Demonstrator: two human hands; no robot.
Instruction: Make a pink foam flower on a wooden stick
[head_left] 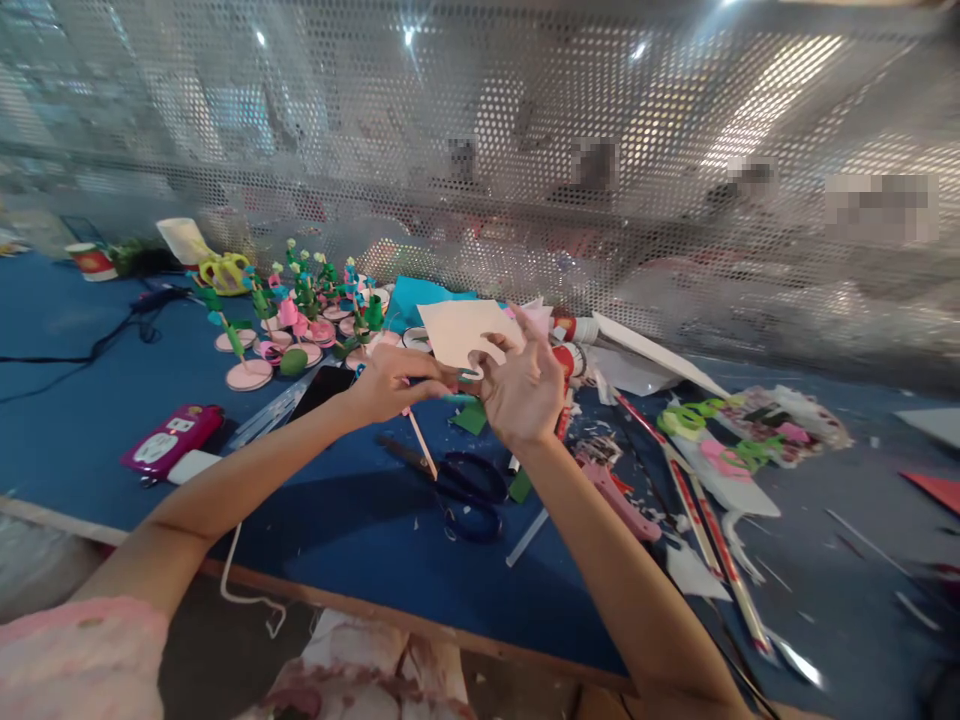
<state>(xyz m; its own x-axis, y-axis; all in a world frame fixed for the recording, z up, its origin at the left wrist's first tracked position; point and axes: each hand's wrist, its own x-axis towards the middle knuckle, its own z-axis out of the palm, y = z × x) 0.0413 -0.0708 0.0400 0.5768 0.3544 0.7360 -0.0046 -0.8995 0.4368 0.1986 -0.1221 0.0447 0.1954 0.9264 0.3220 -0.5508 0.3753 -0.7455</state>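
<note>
Thin stick (421, 440) looks gripped in the left hand (394, 382), hanging over the scissors (445, 488). Right hand (526, 392) meets its fingertips at a small pale strip (472, 374); can't tell whose pinch. Probably fine two-handed shaping; next move calls for steady fingertips. Paper flowers (288, 312) beyond, leftward.

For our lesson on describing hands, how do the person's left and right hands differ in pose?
The left hand shows its back; the right hand shows its palm. The left hand's fingers point rightward; the right hand's are spread, some raised. Both are bare and held above the blue table.
</note>
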